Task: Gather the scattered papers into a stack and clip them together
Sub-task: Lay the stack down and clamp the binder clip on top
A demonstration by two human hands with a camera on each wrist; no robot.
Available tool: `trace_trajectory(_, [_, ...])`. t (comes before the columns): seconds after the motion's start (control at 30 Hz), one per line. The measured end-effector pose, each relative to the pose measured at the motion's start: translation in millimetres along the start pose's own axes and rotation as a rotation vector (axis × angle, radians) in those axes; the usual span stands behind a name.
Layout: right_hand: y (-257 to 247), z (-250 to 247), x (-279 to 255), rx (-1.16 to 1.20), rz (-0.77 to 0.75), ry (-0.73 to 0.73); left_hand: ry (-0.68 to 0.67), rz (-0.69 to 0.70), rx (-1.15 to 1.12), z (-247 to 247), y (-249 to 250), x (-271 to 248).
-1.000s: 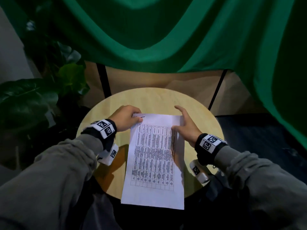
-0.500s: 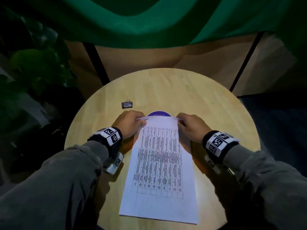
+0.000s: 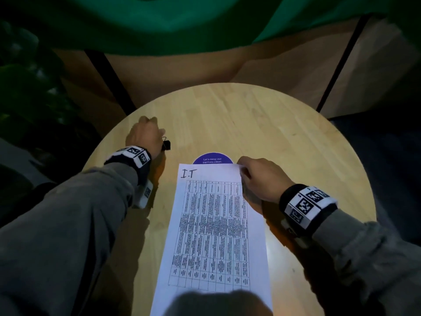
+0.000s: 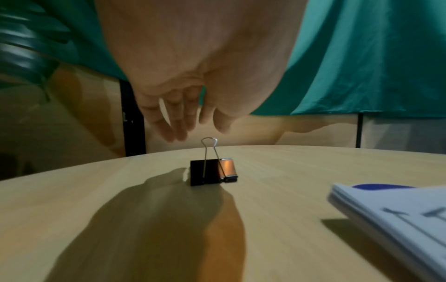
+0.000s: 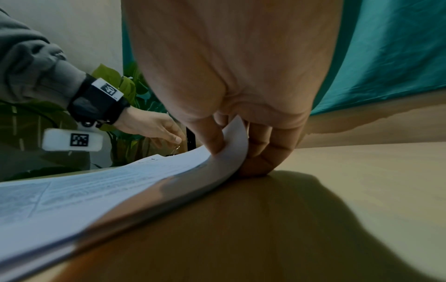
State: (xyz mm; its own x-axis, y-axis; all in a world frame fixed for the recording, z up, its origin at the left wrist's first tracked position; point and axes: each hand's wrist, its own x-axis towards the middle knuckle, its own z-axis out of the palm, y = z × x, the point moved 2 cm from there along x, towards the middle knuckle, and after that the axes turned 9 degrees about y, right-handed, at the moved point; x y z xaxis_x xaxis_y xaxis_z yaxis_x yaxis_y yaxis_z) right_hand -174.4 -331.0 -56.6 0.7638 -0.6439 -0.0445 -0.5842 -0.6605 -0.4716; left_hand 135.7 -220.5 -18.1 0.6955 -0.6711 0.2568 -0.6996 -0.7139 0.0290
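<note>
A stack of printed papers (image 3: 214, 226) lies lengthwise on the round wooden table (image 3: 273, 124), its top sheet marked "I.T". My right hand (image 3: 257, 176) pinches the stack's far right corner, thumb on top and fingers (image 5: 267, 150) beneath, curling the corner of the papers (image 5: 231, 145) upward. A black binder clip (image 3: 166, 145) with silver wire handles stands on the table left of the stack. My left hand (image 3: 145, 135) hovers over the binder clip (image 4: 212, 171), fingers (image 4: 178, 126) spread and pointing down just above the handles, not touching it.
A purple round sticker (image 3: 213, 158) shows on the table just beyond the papers. Green cloth (image 3: 182, 23) hangs behind, with black frame poles (image 3: 109, 80) at the back. Dark plant leaves (image 3: 27, 87) stand at the left.
My left hand has let go of the stack's top left corner and moved up and left over the binder clip. The right hand still holds the right corner. The camera view tilted further down.
</note>
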Motion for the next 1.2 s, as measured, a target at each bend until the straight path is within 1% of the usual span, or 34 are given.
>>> trace_trajectory(0.13, [-2.0, -0.9, 0.4, -0.002, 0.005, -0.009, -0.088, 0.058, 0.026, 0.0, -1.7, 2.0])
trace_trajectory(0.23, [-1.7, -1.4, 0.9, -0.001, 0.012, -0.016, -0.106, 0.066, -0.019, -6.1, -3.6, -5.4])
trace_trajectory(0.3, [-1.6, -2.0, 0.4, 0.003, 0.012, -0.019, -0.132, 0.08, -0.075, -17.3, -1.8, -14.8])
trace_trajectory(0.37, [-1.4, -2.9, 0.2, 0.018, 0.02, -0.026, -0.118, 0.122, -0.137, -37.6, 5.3, -30.0])
trace_trajectory(0.47, [0.9, -5.0, 1.3, 0.035, 0.023, -0.03, -0.02, 0.229, -0.253, -75.6, 22.0, -72.0])
trace_trajectory(0.53, [1.9, -6.7, 1.8, 0.033, 0.015, -0.033, 0.015, 0.343, -0.292, -93.3, 34.7, -110.8])
trace_trajectory(0.63, [1.7, -10.5, 1.1, 0.028, 0.007, -0.031, 0.005, 0.524, -0.24, -88.7, 47.4, -163.2])
trace_trajectory(0.73, [-1.8, -14.0, -1.2, 0.038, -0.014, -0.01, -0.038, 0.606, -0.188, -74.4, 51.1, -195.8])
trace_trajectory(0.83, [-4.7, -17.0, -4.5, 0.048, -0.031, 0.003, -0.15, 0.59, -0.272, -71.0, 51.1, -206.0])
trace_trajectory(0.93, [-6.5, -20.6, -6.6, 0.053, -0.041, 0.011, -0.342, 0.476, -0.371, -72.5, 51.5, -201.0])
trace_trajectory(0.97, [-7.0, -21.6, -6.6, 0.055, -0.043, 0.008, -0.376, 0.437, -0.395, -71.6, 50.8, -198.2])
trace_trajectory(1.13, [-8.4, -24.5, -8.0, 0.058, -0.045, 0.014, -0.476, 0.23, -0.591, -64.4, 47.7, -190.5])
trace_trajectory(1.2, [-8.4, -24.3, -9.2, 0.046, -0.046, 0.025, -0.493, 0.213, -0.567, -59.8, 47.0, -189.4])
